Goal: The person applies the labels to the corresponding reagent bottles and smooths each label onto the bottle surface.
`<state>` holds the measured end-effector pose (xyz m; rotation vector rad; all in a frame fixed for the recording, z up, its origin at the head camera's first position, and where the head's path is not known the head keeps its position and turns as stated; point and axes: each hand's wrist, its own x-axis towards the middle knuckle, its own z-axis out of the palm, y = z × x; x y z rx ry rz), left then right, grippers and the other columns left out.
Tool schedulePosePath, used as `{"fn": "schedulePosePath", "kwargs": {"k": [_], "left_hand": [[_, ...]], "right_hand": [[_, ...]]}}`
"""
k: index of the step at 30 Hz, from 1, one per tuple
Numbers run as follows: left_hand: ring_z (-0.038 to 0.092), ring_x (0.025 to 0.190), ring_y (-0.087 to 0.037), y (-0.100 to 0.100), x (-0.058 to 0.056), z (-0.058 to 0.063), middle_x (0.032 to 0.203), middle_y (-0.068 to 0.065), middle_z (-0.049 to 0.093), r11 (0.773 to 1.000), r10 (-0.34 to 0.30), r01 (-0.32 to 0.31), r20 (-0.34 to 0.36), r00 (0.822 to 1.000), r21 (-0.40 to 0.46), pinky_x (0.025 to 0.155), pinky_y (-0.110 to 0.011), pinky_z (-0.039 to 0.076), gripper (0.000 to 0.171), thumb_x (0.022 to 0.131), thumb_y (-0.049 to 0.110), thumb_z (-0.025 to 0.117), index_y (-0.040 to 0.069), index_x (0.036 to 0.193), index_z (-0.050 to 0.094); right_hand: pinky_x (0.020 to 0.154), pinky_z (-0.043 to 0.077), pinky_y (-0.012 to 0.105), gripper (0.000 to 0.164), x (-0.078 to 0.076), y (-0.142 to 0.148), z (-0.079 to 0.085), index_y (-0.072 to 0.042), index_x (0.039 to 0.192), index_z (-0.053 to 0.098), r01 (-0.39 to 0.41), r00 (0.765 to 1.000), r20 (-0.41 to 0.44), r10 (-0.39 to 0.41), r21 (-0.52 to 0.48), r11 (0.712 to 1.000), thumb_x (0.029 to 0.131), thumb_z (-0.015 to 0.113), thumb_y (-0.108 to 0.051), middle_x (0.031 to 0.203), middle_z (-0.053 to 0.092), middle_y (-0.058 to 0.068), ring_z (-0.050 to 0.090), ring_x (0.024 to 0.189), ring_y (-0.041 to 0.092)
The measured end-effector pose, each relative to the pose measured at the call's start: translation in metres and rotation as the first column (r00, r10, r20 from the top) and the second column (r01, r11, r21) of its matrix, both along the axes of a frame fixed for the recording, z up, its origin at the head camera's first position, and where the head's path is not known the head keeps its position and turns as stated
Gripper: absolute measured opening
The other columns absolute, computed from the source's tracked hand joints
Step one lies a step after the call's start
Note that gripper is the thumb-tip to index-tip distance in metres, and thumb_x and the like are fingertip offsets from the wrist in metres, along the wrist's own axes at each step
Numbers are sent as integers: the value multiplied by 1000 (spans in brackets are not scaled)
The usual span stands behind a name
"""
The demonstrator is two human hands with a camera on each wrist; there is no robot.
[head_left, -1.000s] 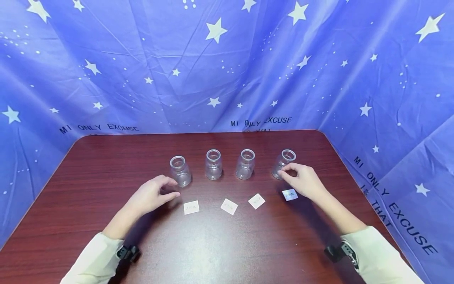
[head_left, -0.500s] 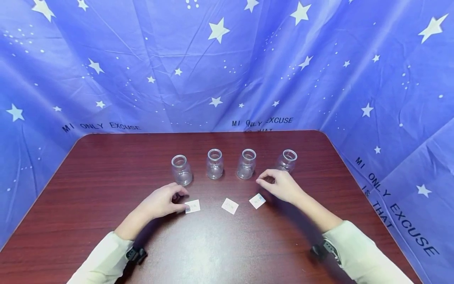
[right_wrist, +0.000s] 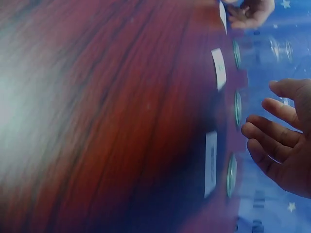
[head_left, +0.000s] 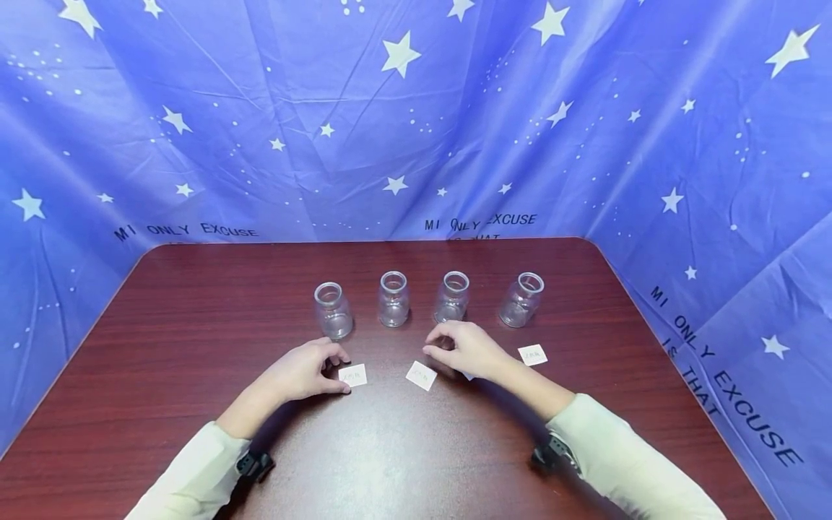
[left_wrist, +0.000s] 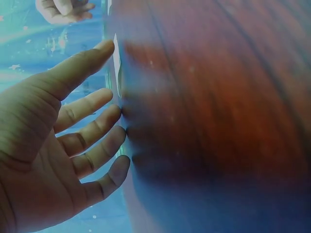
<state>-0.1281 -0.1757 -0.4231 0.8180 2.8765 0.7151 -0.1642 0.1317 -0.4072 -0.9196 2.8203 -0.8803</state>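
Observation:
My left hand (head_left: 304,370) rests low at the table, its thumb at the near corner of the leftmost white paper label (head_left: 354,375), fingers spread apart and gently bent. In the left wrist view the thumb tip overlaps that label's thin edge. Over the table in front of the third clear glass jar (head_left: 453,307), my right hand (head_left: 469,349) hovers with fingers relaxed and nothing in it. Just left of its fingertips lies another label (head_left: 422,375) with faint writing. A third label is mostly hidden beneath the right hand; a further one (head_left: 533,354) lies at the right.
Other empty, lidless glass jars, the leftmost (head_left: 334,315), the second (head_left: 393,303) and the rightmost (head_left: 521,302), stand in the same row behind the labels. A blue star-printed curtain (head_left: 351,159) hangs behind the dark red wooden table (head_left: 214,303).
My right hand has swept left from the rightmost jar to in front of the third, uncovering the right label. The left hand has come nearer and slightly right to the leftmost label.

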Motion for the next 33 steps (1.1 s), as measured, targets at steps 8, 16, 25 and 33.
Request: {"fn": "schedulePosePath", "kwargs": {"k": [8, 16, 25, 33], "left_hand": [[53, 74, -9, 0, -1, 1, 82, 2, 58, 1000, -12, 12, -6, 1000, -5, 67, -24, 44, 33, 66, 28, 82, 11, 88, 64], [49, 70, -7, -1, 0, 3, 80, 4, 54, 1000, -4, 4, 10, 1000, -20, 64, -21, 41, 28, 66, 27, 81, 12, 84, 66], [50, 70, -7, 0, 0, 4, 81, 5, 54, 999, 13, -12, 27, 1000, -31, 63, -21, 41, 27, 67, 27, 81, 13, 85, 66], [52, 71, -7, 0, 0, 1, 81, 6, 55, 999, 21, -20, 33, 999, -41, 64, -21, 42, 26, 68, 27, 80, 14, 85, 66]], "right_hand": [[70, 47, 19, 15, 3, -31, -7, -16, 93, 68, -111, 991, -68, 115, 58, 992, 85, 66, -29, 86, 65, -5, 60, 77, 6], [71, 46, 20, 17, 8, -59, -11, -20, 94, 67, -162, 984, -55, 169, 114, 980, 85, 66, -34, 87, 63, -6, 58, 78, 6], [61, 38, 17, 22, 13, -83, -15, -20, 98, 68, -178, 980, -57, 191, 188, 966, 83, 68, -36, 79, 53, -7, 46, 69, 2], [57, 34, 18, 30, 14, -95, -21, -23, 101, 66, -166, 981, -60, 187, 258, 952, 80, 67, -45, 77, 44, -9, 41, 66, 3]]}}
